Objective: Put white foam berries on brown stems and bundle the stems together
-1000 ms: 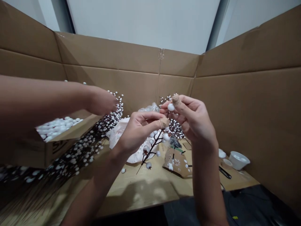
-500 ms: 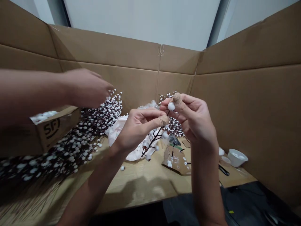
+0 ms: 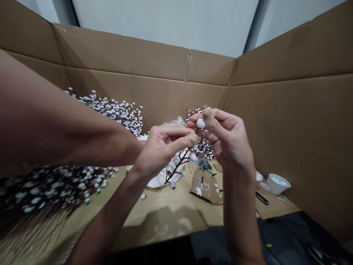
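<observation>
My left hand pinches the stem of an artificial berry branch, which hangs down at a slant below the fingers with several white berries on it. At the branch's upper end, my right hand has thumb and fingers closed around a white berry. Both thumbs are wrapped in tan tape. Behind my left hand lies a white plastic bag, partly covered.
Another person's arm reaches in from the left; its hand is hidden behind mine. Bundles of berry branches lie left. A cardboard piece with black pegs, a white cup and a black tool are at right. Cardboard walls enclose the table.
The other person's arm has swung right and down, from above the carton to behind my left hand, and now covers the carton. My hands stay almost still on the branch.
</observation>
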A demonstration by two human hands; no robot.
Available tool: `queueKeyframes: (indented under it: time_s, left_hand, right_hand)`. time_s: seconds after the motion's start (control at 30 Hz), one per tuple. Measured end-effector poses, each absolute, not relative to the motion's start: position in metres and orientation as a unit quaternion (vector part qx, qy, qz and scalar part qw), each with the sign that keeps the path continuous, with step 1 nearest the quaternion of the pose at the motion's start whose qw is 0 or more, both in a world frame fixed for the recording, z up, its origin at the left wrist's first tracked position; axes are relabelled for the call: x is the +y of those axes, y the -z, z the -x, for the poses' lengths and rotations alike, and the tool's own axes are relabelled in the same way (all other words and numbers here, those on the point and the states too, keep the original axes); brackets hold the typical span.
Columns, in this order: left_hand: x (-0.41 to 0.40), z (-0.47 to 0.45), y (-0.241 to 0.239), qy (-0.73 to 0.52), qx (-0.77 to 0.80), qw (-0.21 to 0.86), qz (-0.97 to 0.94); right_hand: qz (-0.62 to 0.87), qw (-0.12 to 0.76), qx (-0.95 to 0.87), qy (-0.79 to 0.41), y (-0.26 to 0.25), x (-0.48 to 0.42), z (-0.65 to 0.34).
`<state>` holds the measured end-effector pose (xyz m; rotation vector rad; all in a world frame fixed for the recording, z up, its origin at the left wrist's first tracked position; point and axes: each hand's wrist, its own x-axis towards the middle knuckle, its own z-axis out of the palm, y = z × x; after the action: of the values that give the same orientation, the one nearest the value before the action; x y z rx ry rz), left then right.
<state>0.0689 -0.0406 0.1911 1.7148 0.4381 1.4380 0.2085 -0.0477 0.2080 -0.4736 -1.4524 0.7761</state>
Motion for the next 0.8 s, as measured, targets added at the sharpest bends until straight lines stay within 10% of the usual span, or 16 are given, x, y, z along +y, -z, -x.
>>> queueKeyframes:
  time_s: [0.8]
  left_hand:
    - [-0.0323, -0.0629, -0.1909, -0.565, 0.181, 0.362, -0.719]
  right_hand:
    - [0.223, 0.628, -0.675, -0.316, -0.2067, -0.0469, -0.2089]
